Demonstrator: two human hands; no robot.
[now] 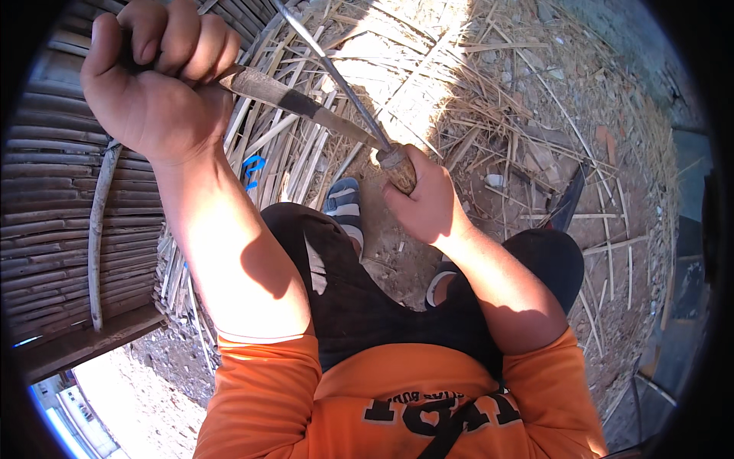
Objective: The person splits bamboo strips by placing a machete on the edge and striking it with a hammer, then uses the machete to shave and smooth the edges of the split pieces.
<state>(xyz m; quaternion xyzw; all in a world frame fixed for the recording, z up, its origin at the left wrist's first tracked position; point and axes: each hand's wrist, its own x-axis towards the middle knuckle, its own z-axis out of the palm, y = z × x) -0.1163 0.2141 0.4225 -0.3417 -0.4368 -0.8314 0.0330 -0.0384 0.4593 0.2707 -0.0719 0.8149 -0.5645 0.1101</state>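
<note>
Wears an orange shirt (413,363) with dark lettering (382,411) across the front. Clenches the left hand (164,96) around a knife (294,101), stretching its long axis down-right to the foot of a metal rod (340,79). Wraps the right hand (427,197) round that rod's wooden handle (398,167), aiming it up-left. Has loose strips (269,136) strewn beyond and a slatted wall (53,191) at left

slatted panel (50,206), pale stick (98,237) across it, scattered strips (274,135), small blue scrap (253,171)
</note>
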